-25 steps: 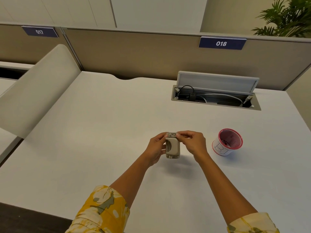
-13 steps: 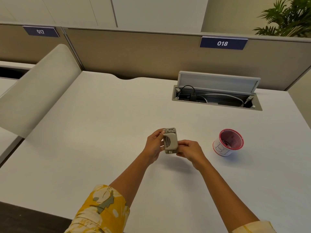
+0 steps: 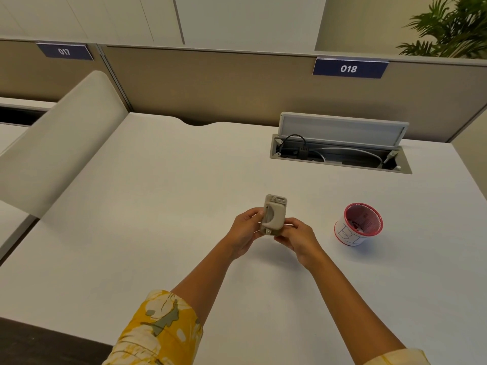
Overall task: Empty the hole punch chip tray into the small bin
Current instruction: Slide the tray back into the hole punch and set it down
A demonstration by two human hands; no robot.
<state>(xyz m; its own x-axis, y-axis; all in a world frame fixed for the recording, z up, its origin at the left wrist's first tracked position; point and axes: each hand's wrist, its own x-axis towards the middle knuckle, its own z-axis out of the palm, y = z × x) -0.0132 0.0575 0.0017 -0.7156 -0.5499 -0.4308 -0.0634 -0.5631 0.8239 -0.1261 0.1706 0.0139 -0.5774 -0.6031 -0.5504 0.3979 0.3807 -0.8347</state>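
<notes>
A small beige hole punch (image 3: 274,216) is held upright above the white desk (image 3: 158,196), its underside turned toward me. My left hand (image 3: 245,233) grips its left side. My right hand (image 3: 296,237) pinches its lower right corner. To the right on the desk stands the small bin (image 3: 359,223), a white paper cup with a red rim and red inside, tilted slightly, with dark bits at its bottom. The bin is a hand's width right of my right hand. Whether the chip tray is loose I cannot tell.
An open cable hatch (image 3: 340,151) with wires is set into the desk at the back right. A beige partition (image 3: 237,85) with the signs 017 and 018 runs along the far edge. A curved divider (image 3: 60,138) closes off the left side.
My right hand moved from the top of the hole punch down to its lower end. The punch rose slightly and tilted more upright. The bin stayed put.
</notes>
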